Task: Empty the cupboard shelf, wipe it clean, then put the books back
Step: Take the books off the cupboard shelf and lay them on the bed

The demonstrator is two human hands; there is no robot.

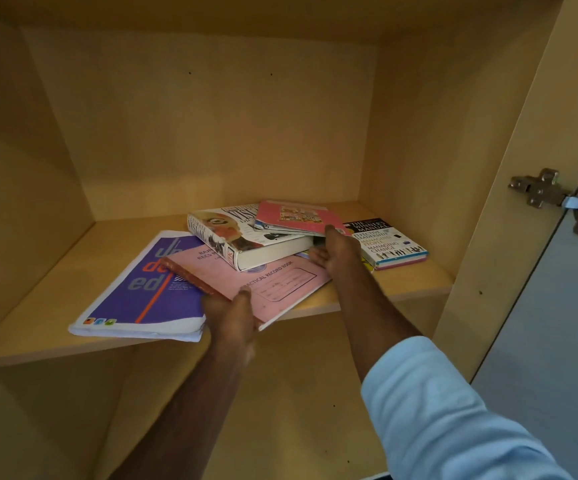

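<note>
A loose pile of books lies on the wooden cupboard shelf (38, 327). A purple book (135, 292) sits at the left. A pink record book (273, 282) overlaps it and juts past the shelf's front edge. A thick white hardback (246, 237) lies on the record book, with a thin pink book (294, 216) on top. A smaller white paperback (391, 244) lies at the right. My left hand (232, 313) grips the record book's front edge, thumb on its cover. My right hand (336, 251) holds the pile's right side, thumb on the thin pink book, fingers at the hardback's edge.
The cupboard's back and side walls (211, 133) enclose the shelf. An open door (557, 323) with a metal hinge (540, 192) stands at the right. A lower compartment (280, 393) opens under the shelf.
</note>
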